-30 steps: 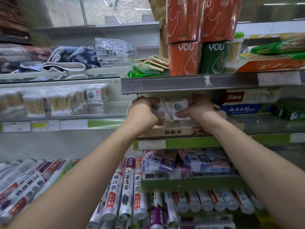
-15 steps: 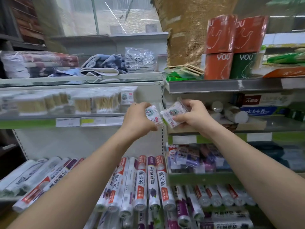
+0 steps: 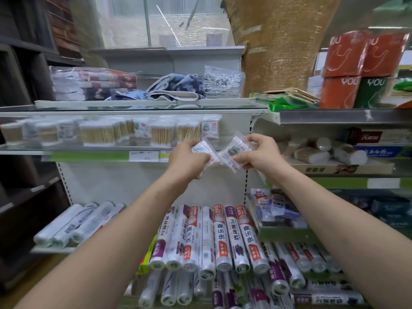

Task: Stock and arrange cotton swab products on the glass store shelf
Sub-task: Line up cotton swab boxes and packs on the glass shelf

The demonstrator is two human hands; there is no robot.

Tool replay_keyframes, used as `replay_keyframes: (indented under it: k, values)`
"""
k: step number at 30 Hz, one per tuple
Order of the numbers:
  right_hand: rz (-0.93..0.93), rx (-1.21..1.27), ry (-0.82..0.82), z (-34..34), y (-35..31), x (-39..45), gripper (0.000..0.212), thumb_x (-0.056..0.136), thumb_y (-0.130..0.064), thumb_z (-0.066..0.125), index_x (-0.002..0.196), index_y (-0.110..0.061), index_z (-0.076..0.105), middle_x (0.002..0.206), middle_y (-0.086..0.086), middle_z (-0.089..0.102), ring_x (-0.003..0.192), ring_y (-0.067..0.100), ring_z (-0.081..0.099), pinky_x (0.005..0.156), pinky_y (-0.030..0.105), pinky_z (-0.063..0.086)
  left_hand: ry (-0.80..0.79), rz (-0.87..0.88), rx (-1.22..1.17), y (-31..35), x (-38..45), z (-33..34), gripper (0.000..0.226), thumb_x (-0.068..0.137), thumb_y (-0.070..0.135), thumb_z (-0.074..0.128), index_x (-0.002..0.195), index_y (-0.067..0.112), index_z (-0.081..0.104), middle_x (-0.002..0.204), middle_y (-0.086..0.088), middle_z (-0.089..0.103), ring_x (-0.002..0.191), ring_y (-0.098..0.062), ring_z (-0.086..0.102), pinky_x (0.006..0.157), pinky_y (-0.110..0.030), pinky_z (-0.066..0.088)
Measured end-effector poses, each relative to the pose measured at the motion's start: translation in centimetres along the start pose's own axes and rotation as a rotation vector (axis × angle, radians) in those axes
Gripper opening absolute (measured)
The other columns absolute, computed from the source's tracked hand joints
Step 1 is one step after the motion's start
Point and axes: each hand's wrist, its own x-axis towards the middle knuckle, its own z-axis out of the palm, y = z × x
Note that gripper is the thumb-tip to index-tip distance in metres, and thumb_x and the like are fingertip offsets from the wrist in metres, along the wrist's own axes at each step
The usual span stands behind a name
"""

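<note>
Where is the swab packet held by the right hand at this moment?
In the head view, just right of centre: the right hand holds the swab packet in front of the glass shelf, beside the left hand.

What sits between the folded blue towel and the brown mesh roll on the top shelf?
A clear plastic packet with handwritten numbers, seen in the head view between the towel and the mesh roll.

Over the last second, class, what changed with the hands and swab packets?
Both hands drew back out from under the right-hand metal shelf, leftward toward the glass shelf. The left hand and right hand each still grip a swab packet. Shelf stock unchanged.
</note>
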Motion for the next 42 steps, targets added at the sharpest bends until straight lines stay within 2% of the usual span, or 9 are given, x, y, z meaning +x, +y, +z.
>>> replay_keyframes:
  k: [6, 10, 14, 18, 22, 27, 31, 35, 42]
  values:
    - [0.063, 0.112, 0.011, 1.3, -1.2, 3.0, 0.041, 0.072, 0.002, 0.083, 0.109, -0.01, 0.069, 0.095, 0.011, 0.075, 0.078, 0.026, 0.075, 0.064, 0.037, 0.062, 0.073, -0.004, -0.003, -0.9, 1.9, -1.7, 0.033, 0.083, 0.007, 0.078, 0.098, 0.029, 0.059, 0.102, -0.001, 0.069, 0.084, -0.024, 0.072, 0.075, -0.046, 0.063]
    - [0.14, 0.154, 0.047, 2.1, -1.5, 6.0, 0.067, 0.07, 0.0, 0.085, 0.129, -0.005, 0.054, 0.109, 0.011, 0.066, 0.084, 0.029, 0.072, 0.056, 0.033, 0.061, 0.096, 0.002, 0.005, -1.4, 3.7, -1.9, 0.016, 0.081, 0.013, 0.081, 0.089, 0.021, 0.071, 0.091, -0.004, 0.075, 0.084, -0.024, 0.075, 0.081, -0.053, 0.061]
    - [0.178, 0.228, 0.076, 2.5, -1.4, 9.5, 0.066, 0.071, -0.001, 0.085, 0.125, -0.009, 0.048, 0.11, 0.01, 0.064, 0.084, 0.022, 0.069, 0.059, 0.034, 0.062, 0.123, -0.003, -0.01, -1.6, 5.8, -1.4, 0.018, 0.078, 0.017, 0.084, 0.091, 0.02, 0.073, 0.092, -0.004, 0.076, 0.086, -0.027, 0.074, 0.082, -0.054, 0.06]
    - [0.166, 0.145, 0.027, 3.5, -0.7, 13.1, 0.053, 0.065, 0.006, 0.085, 0.105, -0.018, 0.059, 0.105, 0.008, 0.07, 0.091, 0.026, 0.071, 0.08, 0.041, 0.062, 0.152, -0.003, -0.011, -1.7, 7.8, -0.6, 0.021, 0.076, 0.02, 0.085, 0.093, 0.021, 0.072, 0.09, -0.002, 0.076, 0.084, -0.026, 0.075, 0.076, -0.055, 0.061]
    - [0.158, 0.034, -0.011, 5.0, 0.1, 16.2, 0.061, 0.065, 0.007, 0.086, 0.114, -0.023, 0.068, 0.108, 0.008, 0.072, 0.096, 0.022, 0.071, 0.089, 0.04, 0.059, 0.152, 0.014, -0.003, -1.7, 9.4, -0.5, 0.025, 0.071, 0.025, 0.086, 0.091, 0.02, 0.073, 0.09, -0.002, 0.076, 0.087, -0.024, 0.074, 0.084, -0.05, 0.06]
    - [0.076, -0.204, -0.065, 6.4, 0.5, 18.4, 0.054, 0.073, -0.01, 0.086, 0.123, -0.012, 0.067, 0.105, 0.011, 0.071, 0.103, 0.024, 0.069, 0.094, 0.04, 0.056, 0.177, 0.037, 0.012, -2.0, 10.7, -0.9, 0.024, 0.077, 0.016, 0.085, 0.096, 0.018, 0.071, 0.09, -0.001, 0.076, 0.084, -0.018, 0.075, 0.077, -0.038, 0.062]
    - [0.041, -0.47, -0.091, 6.9, -0.2, 19.0, 0.041, 0.081, -0.029, 0.08, 0.106, 0.0, 0.067, 0.111, 0.018, 0.068, 0.109, 0.032, 0.063, 0.097, 0.041, 0.051, 0.174, 0.007, -0.013, -2.3, 11.2, -1.2, 0.026, 0.078, 0.016, 0.086, 0.098, 0.018, 0.069, 0.095, -0.003, 0.076, 0.084, -0.019, 0.075, 0.082, -0.044, 0.062]
    - [-0.005, -0.618, -0.059, 7.1, -0.3, 18.8, 0.034, 0.084, -0.031, 0.074, 0.067, -0.011, 0.052, 0.075, 0.008, 0.053, 0.086, 0.027, 0.057, 0.071, 0.033, 0.046, 0.178, 0.02, 0.012, -2.1, 11.2, -1.3, 0.026, 0.079, 0.02, 0.086, 0.099, 0.018, 0.069, 0.094, -0.002, 0.075, 0.084, -0.019, 0.074, 0.079, -0.046, 0.062]
    - [-0.035, -0.735, -0.044, 6.3, -0.6, 17.9, 0.046, 0.083, -0.046, 0.072, 0.06, -0.016, 0.046, 0.067, 0.006, 0.048, 0.08, 0.028, 0.052, 0.062, 0.03, 0.035, 0.185, 0.013, -0.009, -2.1, 10.9, -1.1, 0.029, 0.078, 0.017, 0.086, 0.1, 0.017, 0.068, 0.095, -0.002, 0.075, 0.084, -0.018, 0.075, 0.071, -0.035, 0.061]
